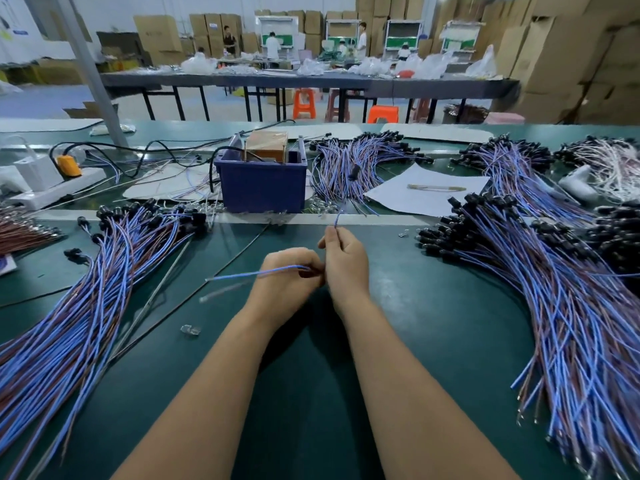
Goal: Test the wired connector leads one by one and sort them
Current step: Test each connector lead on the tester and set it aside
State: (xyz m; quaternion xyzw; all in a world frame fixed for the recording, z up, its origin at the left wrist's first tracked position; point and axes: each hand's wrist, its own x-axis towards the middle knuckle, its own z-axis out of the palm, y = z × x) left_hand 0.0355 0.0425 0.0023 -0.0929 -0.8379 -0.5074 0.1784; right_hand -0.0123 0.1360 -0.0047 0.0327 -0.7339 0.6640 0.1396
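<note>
Head view, and both bare hands meet at the middle of the dark green matted counter (311,393). Left hand (287,271) has its fingers curled round one thin blue-and-brown wired lead (249,273), whose free end sticks out leftward, just above the mat. Right hand (344,258) pinches a second short stretch of blue wire (337,220) between thumb and fingertips, pointing up and away; whether it belongs to the same lead, I cannot tell, as the hands hide the join.

Count the piles: one big fan of blue-and-brown leads with black connector heads on the left (86,306), one even bigger fan on the right (571,323), and a third bundle behind the hands, right of the dark blue plastic bin (263,181). That bin sits dead centre at the back, with a brown block (268,145) held in it. Far right, one bunch of white-and-pink leads (609,164). Far left edge, one small bundle of brown leads (24,230). A white sheet of paper (426,192) lies between the bundles, one pen-like stick resting on it. One white power strip (55,188) with one orange plug (69,166) sits at back left. Two small clear plastic bits (190,330) lie loose near the left forearm.
</note>
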